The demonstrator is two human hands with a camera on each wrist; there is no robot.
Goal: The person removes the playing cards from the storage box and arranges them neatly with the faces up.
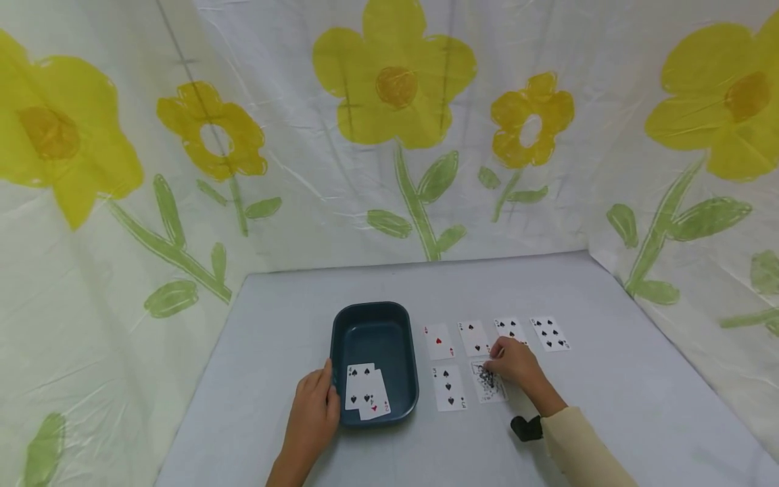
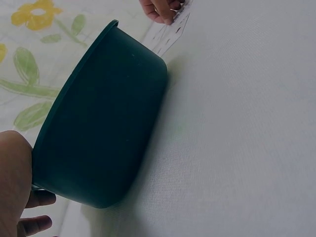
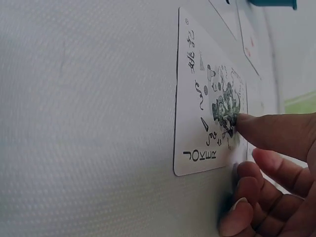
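Observation:
In the head view my left hand (image 1: 313, 402) rests at the left side of a dark teal tray (image 1: 415, 379), fingers along its rim. The left wrist view shows those fingers (image 2: 38, 224) straight and spread beside the tray wall (image 2: 98, 118). Two overlapping playing cards (image 1: 359, 382) lie inside, one of spades and one red. My right hand (image 1: 517, 365) is over a joker card (image 1: 489, 391) in the nearer row. Its thumb (image 3: 266, 131) lies on the joker's printed figure, with the other fingers curled at the card's edge, pinching it. The three of spades (image 1: 449, 399) lies left of it.
Farther back, a row holds an ace of hearts (image 1: 438, 343), a two of spades (image 1: 471, 335), a spade card (image 1: 508, 327) partly behind my right hand, and a six of spades (image 1: 550, 333). A flower-painted curtain (image 1: 292, 223) hangs around the white tabletop (image 1: 243, 379).

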